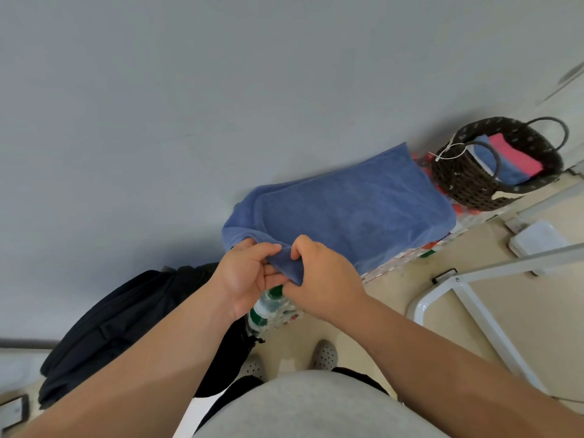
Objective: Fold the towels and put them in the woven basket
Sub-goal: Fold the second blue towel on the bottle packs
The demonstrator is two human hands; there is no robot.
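Observation:
A blue towel (347,207) lies folded over on a low stack of bottle packs against the grey wall. My left hand (246,276) and my right hand (319,279) are side by side at its near corner, and both pinch the towel's edge between thumb and fingers. The dark woven basket (467,181) with two loop handles stands to the right of the towel, on the same stack. Inside it lie a folded blue towel (505,169) and a folded pink towel (515,153).
A black bag (126,324) leans against the wall at the left. Shrink-wrapped bottles (268,311) show below my hands. A white metal frame (467,308) crosses the floor at the right, beside a white box (537,238). My feet stand on the beige floor.

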